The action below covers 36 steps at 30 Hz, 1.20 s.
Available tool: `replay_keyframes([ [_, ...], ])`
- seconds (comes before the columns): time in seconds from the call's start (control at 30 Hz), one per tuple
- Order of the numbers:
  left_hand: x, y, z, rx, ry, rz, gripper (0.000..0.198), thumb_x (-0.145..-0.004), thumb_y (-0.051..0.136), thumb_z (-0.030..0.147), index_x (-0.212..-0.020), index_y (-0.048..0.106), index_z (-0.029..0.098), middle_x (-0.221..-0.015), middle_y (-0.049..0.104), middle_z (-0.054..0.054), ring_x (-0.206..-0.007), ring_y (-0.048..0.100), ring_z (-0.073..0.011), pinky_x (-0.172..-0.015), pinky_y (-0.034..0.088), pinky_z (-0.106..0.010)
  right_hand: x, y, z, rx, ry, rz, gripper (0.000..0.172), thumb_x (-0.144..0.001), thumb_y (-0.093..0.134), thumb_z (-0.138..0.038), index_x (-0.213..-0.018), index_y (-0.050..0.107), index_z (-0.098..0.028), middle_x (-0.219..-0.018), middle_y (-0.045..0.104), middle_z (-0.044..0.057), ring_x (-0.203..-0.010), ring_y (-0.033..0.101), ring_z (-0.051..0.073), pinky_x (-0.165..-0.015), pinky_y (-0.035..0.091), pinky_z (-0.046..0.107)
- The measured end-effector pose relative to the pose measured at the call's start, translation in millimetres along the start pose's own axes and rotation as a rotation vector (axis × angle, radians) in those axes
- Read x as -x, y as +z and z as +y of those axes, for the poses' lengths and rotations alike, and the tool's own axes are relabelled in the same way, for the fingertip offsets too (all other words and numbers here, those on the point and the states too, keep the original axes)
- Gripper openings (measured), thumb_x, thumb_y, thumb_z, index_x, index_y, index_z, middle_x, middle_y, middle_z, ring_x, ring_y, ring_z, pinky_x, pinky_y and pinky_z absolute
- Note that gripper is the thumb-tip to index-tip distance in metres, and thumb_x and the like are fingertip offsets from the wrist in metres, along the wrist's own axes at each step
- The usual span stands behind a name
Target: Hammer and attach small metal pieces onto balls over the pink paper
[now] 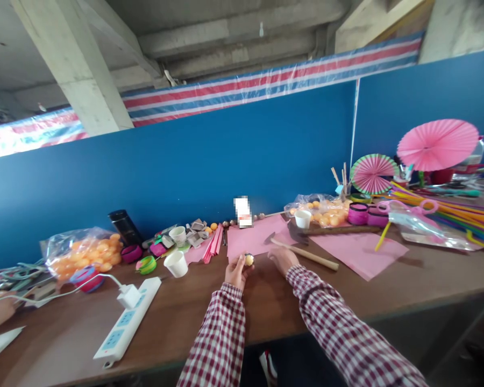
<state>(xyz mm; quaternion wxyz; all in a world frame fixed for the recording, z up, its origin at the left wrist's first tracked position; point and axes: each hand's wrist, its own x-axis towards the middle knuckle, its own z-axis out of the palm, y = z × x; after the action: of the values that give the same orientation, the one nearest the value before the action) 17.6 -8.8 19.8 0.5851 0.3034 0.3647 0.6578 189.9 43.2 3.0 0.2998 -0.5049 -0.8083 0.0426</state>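
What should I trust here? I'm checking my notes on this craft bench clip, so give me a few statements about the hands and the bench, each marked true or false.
1. The left hand holds a small yellowish ball. True.
2. The right hand is closed around the wooden handle. False: it lies on the table just beside the handle and holds nothing.
3. A white charger is plugged into the power strip. True.
4. The large pink paper fan stands at the left end of the table. False: it stands at the right end.
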Motion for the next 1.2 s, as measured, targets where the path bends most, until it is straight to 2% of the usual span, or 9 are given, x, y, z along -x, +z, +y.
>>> replay_keyframes([
  [0.3,3,3.1,2,0.022,-0.014,0.005,0.028,-0.063,0.064,0.027,-0.084,0.061,0.010,-0.076,0.063,-0.008,-0.066,0.060,-0.0145,-0.056,0.051,-0.026,10,-4,-14,-0.166,0.039,0.110,0.019,-0.079,0.038,-0.022,-0.085,0.056,-0.019,-0.086,0.059,0.005,-0.082,0.054,0.016,-0.073,0.038,0.025],
  [0.53,2,1.6,2,0.029,-0.028,-0.020,0.027,-0.062,0.065,0.025,-0.084,0.061,0.010,-0.077,0.063,-0.008,-0.067,0.060,-0.0143,-0.059,0.051,-0.027,12,0,-26,-0.354,0.098,0.167,0.019,-0.077,0.039,-0.023,-0.090,0.052,-0.019,-0.080,0.060,0.003,-0.073,0.056,0.015,-0.066,0.042,0.025],
  [0.97,0,-0.2,-1,-0.006,-0.024,-0.025,0.028,-0.061,0.066,0.022,-0.086,0.060,0.010,-0.078,0.063,-0.009,-0.070,0.060,-0.0150,-0.060,0.051,-0.027,7,-4,-31,-0.681,0.202,0.206,0.022,-0.074,0.045,-0.034,-0.074,0.058,-0.017,-0.076,0.062,0.005,-0.073,0.056,0.018,-0.070,0.042,0.029],
  [1.1,0,0.7,0,-0.005,-0.022,-0.025,0.026,-0.062,0.065,0.022,-0.085,0.060,0.010,-0.078,0.063,-0.008,-0.070,0.060,-0.0149,-0.060,0.051,-0.026,7,-7,-33,-0.816,0.255,0.207,0.024,-0.069,0.050,-0.039,-0.073,0.059,-0.017,-0.071,0.062,0.003,-0.066,0.056,0.017,-0.064,0.043,0.029],
  [1.2,-2,0.2,-1,0.004,-0.020,-0.001,0.024,-0.063,0.065,0.022,-0.084,0.060,0.010,-0.077,0.063,-0.008,-0.068,0.060,-0.0144,-0.059,0.051,-0.026,8,-5,-36,-0.944,0.323,0.197,0.027,-0.067,0.051,-0.043,-0.069,0.058,-0.017,-0.061,0.059,0.001,-0.054,0.053,0.014,-0.052,0.043,0.026],
])
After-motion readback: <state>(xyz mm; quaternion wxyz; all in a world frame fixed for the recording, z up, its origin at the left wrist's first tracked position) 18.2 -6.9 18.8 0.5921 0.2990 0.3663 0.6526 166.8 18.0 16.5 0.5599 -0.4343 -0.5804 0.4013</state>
